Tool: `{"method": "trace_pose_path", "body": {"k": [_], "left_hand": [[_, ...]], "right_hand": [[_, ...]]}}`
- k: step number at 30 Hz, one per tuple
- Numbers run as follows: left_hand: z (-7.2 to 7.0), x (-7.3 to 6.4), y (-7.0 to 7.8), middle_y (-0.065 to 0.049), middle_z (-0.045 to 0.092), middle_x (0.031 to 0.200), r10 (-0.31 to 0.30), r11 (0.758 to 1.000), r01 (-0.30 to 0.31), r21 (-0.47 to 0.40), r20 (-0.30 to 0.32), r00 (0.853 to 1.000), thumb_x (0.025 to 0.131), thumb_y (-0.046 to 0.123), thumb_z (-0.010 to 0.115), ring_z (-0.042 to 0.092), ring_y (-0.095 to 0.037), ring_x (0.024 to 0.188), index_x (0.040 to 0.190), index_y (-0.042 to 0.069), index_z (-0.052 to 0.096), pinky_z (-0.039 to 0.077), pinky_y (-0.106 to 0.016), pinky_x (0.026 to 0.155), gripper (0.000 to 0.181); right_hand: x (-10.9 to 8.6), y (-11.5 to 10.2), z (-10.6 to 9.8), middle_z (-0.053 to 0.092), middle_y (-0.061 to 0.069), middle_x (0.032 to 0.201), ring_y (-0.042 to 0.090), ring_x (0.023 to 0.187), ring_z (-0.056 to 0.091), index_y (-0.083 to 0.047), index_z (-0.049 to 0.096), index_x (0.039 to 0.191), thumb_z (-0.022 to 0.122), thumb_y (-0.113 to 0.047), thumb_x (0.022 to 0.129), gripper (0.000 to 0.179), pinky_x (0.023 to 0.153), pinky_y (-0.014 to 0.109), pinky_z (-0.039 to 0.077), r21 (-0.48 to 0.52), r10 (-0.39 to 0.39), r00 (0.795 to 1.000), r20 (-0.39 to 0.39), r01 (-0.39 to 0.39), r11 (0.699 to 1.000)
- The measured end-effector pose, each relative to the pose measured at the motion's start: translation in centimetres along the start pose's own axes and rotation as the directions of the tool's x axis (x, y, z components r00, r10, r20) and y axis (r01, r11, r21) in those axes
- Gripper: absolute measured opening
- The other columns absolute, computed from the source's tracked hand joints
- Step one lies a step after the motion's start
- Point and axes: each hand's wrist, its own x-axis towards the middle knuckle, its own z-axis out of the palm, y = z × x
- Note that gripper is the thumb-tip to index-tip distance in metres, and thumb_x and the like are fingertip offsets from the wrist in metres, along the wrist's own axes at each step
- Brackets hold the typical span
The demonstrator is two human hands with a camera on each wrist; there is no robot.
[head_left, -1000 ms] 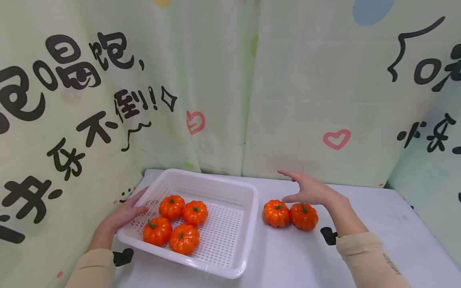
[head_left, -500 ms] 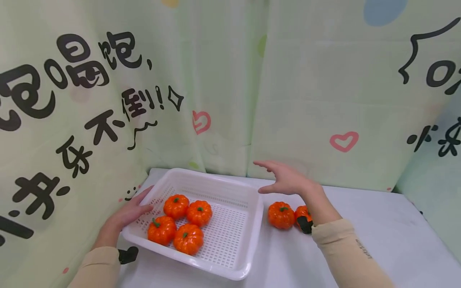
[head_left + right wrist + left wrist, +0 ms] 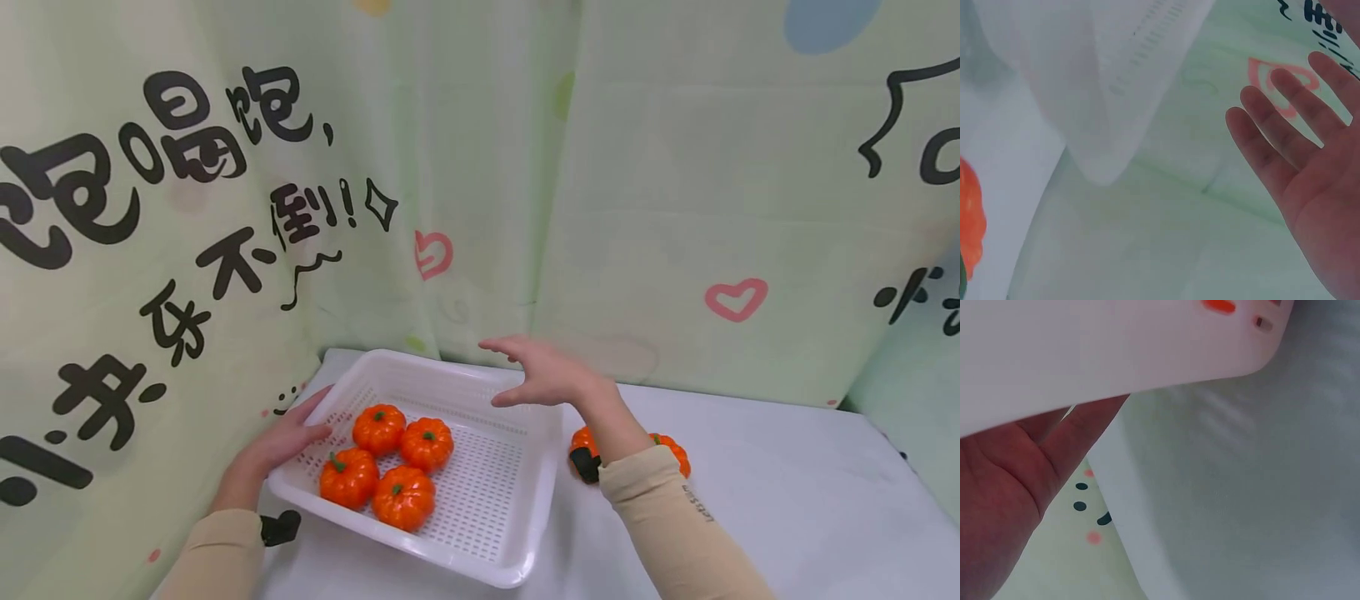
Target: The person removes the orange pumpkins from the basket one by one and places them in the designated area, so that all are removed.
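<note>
A white plastic basket [image 3: 551,483] with perforated sides and floor holds several small orange pumpkins [image 3: 403,497], bunched at its left. My left hand [image 3: 288,433] grips the basket's left side, thumb over the rim and fingers outside; in the left wrist view the basket wall hides the fingertips. My right hand [image 3: 543,375] hovers over the basket's back right corner with nothing in it. Its fingers are spread and the thumb stands apart, as the right wrist view also shows the fingers [image 3: 1266,134] loosely extended.
Right of the basket, two more orange pumpkins, one on the left [image 3: 581,437] and one on the right [image 3: 675,454], lie on the white table [image 3: 787,492], partly behind the right forearm. A pale green curtain [image 3: 637,208] with black lettering encloses the back and sides.
My right hand has moved left from above the two loose pumpkins to the basket's back right corner. The head view has shifted slightly. My left hand keeps its place on the basket.
</note>
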Motion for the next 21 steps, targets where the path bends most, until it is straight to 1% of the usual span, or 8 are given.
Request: {"method": "trace_pose_path", "body": {"k": [6, 12, 13, 17, 21], "left_hand": [[0.0, -0.1, 0.0, -0.028, 0.026, 0.158, 0.013, 1.0, -0.013, -0.017, 0.0, 1.0, 0.102, 0.021, 0.054, 0.06, -0.035, 0.107, 0.163, 0.022, 0.018, 0.06, -0.044, 0.073, 0.072], [-0.4, -0.4, 0.1, -0.029, 0.028, 0.157, 0.018, 1.0, -0.018, 0.025, -0.011, 1.0, 0.101, 0.022, 0.055, 0.057, -0.039, 0.112, 0.163, 0.021, 0.019, 0.059, -0.045, 0.076, 0.072], [-0.4, -0.4, 0.0, -0.029, 0.028, 0.157, 0.016, 1.0, -0.016, 0.024, -0.01, 1.0, 0.101, 0.022, 0.055, 0.057, -0.039, 0.113, 0.163, 0.021, 0.019, 0.059, -0.046, 0.077, 0.072], [-0.5, -0.5, -0.1, -0.028, 0.029, 0.156, 0.009, 1.0, -0.009, 0.0, -0.006, 1.0, 0.101, 0.021, 0.055, 0.061, -0.034, 0.106, 0.163, 0.022, 0.019, 0.059, -0.045, 0.075, 0.072], [-0.6, -0.5, -0.3, -0.028, 0.03, 0.156, 0.006, 1.0, -0.006, -0.001, -0.006, 1.0, 0.101, 0.022, 0.055, 0.061, -0.034, 0.107, 0.163, 0.023, 0.02, 0.059, -0.045, 0.074, 0.072]], "right_hand": [[1.5, -1.0, 2.0, 0.045, 0.008, 0.153, 0.035, 0.126, 0.052, -0.013, 0.044, 0.153, 0.079, -0.028, 0.086, 0.077, 0.103, 0.048, 0.045, 0.057, -0.015, 1.0, 0.018, 0.014, 0.998], [2.8, -2.1, 3.8, 0.048, 0.011, 0.149, 0.034, 0.124, 0.053, -0.009, 0.047, 0.15, 0.08, -0.025, 0.085, 0.075, 0.101, 0.046, 0.047, 0.091, -0.028, 0.999, 0.035, 0.025, 0.996], [3.0, -2.3, 4.1, 0.048, 0.011, 0.149, 0.034, 0.124, 0.053, -0.009, 0.047, 0.15, 0.08, -0.025, 0.085, 0.075, 0.101, 0.046, 0.047, 0.091, -0.027, 0.999, 0.043, 0.023, 0.996], [3.8, -3.0, 5.1, 0.048, 0.011, 0.15, 0.034, 0.125, 0.053, -0.011, 0.048, 0.151, 0.08, -0.025, 0.085, 0.075, 0.101, 0.047, 0.048, 0.085, -0.021, 0.997, 0.074, 0.015, 0.996], [4.5, -3.5, 6.2, 0.048, 0.011, 0.15, 0.035, 0.127, 0.052, -0.011, 0.047, 0.151, 0.08, -0.023, 0.086, 0.074, 0.101, 0.047, 0.047, 0.103, -0.016, 0.994, 0.11, 0.005, 0.995]]}}
